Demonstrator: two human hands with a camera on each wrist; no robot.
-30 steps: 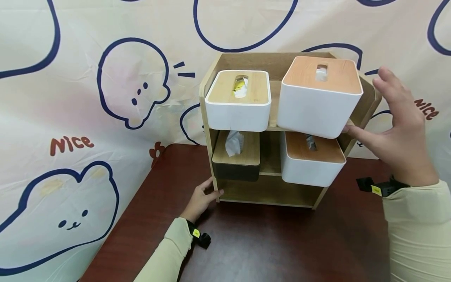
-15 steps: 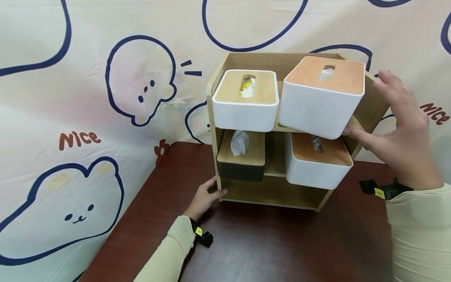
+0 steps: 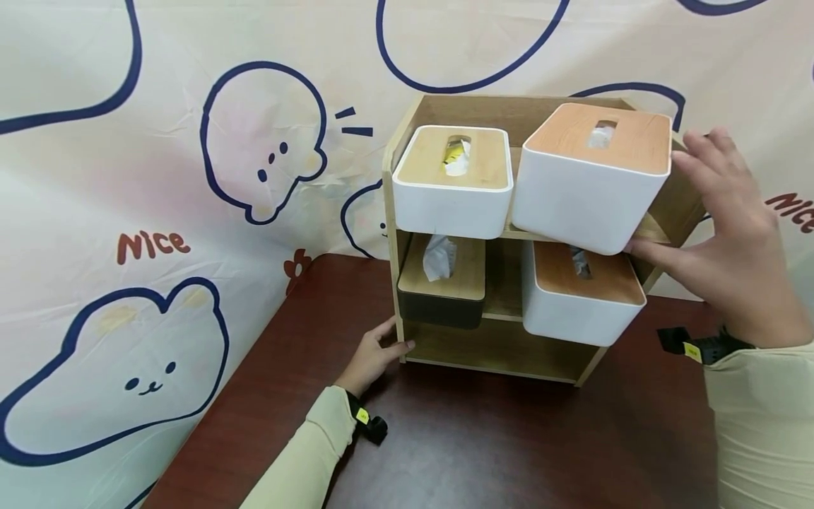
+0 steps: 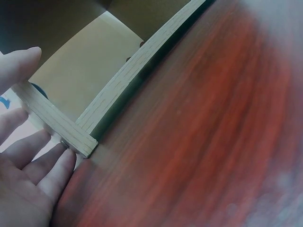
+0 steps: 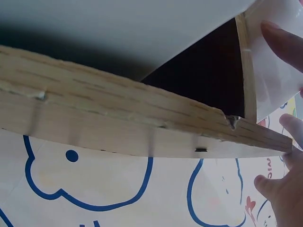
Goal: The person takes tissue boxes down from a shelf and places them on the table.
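Note:
My left hand [image 3: 372, 358] grips the lower left side panel of a light wooden shelf [image 3: 391, 283]. In the left wrist view, the thumb and fingers of this hand [image 4: 28, 161] lie on opposite sides of the panel. At the top right, my right hand [image 3: 740, 240] is spread beside a large white tissue box [image 3: 585, 194] with an orange-brown wood lid. The thumb is at its lower front corner, the fingers right at its right side. This box stands turned at an angle, its front jutting past the top shelf's edge.
A smaller white tissue box [image 3: 448, 212] stands at the top left. The middle shelf holds a dark tissue box [image 3: 439, 307] and a white, brown-lidded one [image 3: 581, 311], both jutting forward. The shelf stands on a dark red table [image 3: 509, 445] before a cartoon-printed backdrop [image 3: 254, 141].
The head view has shifted, moving the scene rightward. The large white box has moved slightly left relative to the shelf, and my right fingers have come up to its side. My left hand keeps its grip.

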